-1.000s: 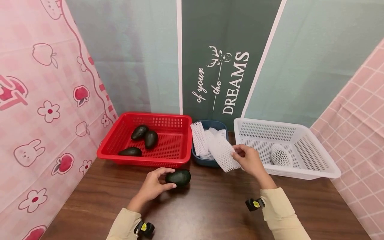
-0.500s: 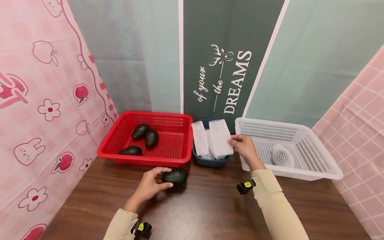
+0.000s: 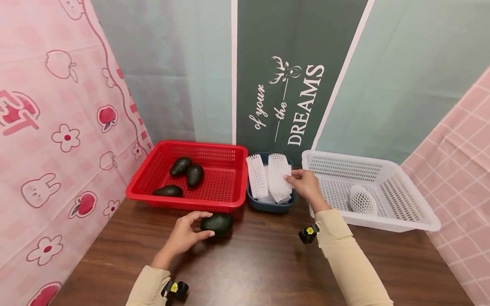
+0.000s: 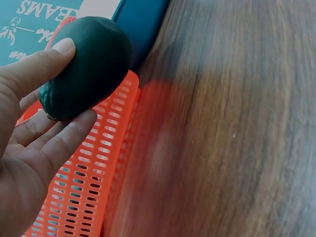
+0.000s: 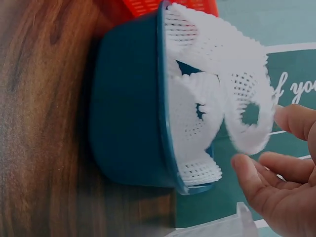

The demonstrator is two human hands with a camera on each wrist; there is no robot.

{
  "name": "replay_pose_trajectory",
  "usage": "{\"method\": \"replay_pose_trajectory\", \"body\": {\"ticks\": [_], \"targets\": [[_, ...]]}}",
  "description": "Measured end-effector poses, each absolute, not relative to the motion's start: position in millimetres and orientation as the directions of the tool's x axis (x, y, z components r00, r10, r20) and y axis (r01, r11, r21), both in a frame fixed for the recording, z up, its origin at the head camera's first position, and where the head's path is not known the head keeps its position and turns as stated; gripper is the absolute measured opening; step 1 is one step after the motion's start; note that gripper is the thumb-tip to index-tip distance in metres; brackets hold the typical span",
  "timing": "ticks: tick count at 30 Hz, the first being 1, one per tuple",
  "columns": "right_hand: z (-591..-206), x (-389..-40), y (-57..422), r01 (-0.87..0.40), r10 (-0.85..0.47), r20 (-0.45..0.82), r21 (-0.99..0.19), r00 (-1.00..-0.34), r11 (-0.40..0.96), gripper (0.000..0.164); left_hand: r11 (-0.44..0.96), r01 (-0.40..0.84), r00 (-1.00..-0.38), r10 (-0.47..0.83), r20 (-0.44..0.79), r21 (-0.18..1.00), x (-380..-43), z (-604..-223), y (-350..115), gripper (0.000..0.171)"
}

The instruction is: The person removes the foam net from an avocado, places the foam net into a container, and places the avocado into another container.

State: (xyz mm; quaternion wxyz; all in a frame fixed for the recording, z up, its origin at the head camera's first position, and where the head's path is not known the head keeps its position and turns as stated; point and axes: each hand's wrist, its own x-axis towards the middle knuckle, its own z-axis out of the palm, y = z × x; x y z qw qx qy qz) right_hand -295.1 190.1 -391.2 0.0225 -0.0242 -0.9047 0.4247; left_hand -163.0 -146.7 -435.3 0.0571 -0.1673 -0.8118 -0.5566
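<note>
A dark green avocado (image 3: 216, 224) is pinched between the thumb and fingers of my left hand (image 3: 184, 235), just in front of the red basket. The left wrist view shows the avocado (image 4: 91, 64) with the thumb on one side and fingertips below. White foam net sleeves (image 3: 278, 180) stick up out of a small blue basket (image 3: 269, 207). My right hand (image 3: 305, 183) is at the right edge of these sleeves. In the right wrist view, thumb and forefinger of the right hand (image 5: 281, 173) stand apart around the open end of one foam sleeve (image 5: 252, 133).
Several avocados, one of them (image 3: 195, 175), lie in the red basket (image 3: 183, 203) at left. At right, a white basket (image 3: 383, 223) holds an avocado in a foam sleeve (image 3: 362, 200). Patterned cloths (image 3: 279, 25) stand behind and beside the wooden table (image 3: 249, 272).
The foam sleeve in my right hand went back and left, onto the blue basket; the right fingers followed it left. My left hand drifted slightly left with the avocado.
</note>
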Motion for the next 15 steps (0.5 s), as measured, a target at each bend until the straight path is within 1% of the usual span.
{"method": "replay_pose_trajectory", "body": {"ticks": [3,11,15], "targets": [[-387.2,-293.1,191.5,-0.007,0.060,0.064,-0.740,-0.996,0.672,0.046,0.332,0.330,-0.940,0.202,0.275,0.884,-162.8,-435.7,-146.8,0.041],[-385.5,-290.7,192.6,-0.044,0.036,0.097,-0.710,-0.995,0.703,0.039,0.328,0.333,-0.938,0.211,0.275,0.884,-162.9,-439.3,-143.9,0.042],[-384.6,-288.0,193.3,-0.061,0.031,0.116,-0.706,-0.993,0.706,0.037,0.317,0.360,-0.928,0.213,0.304,0.877,-165.0,-445.2,-144.8,0.041]]}}
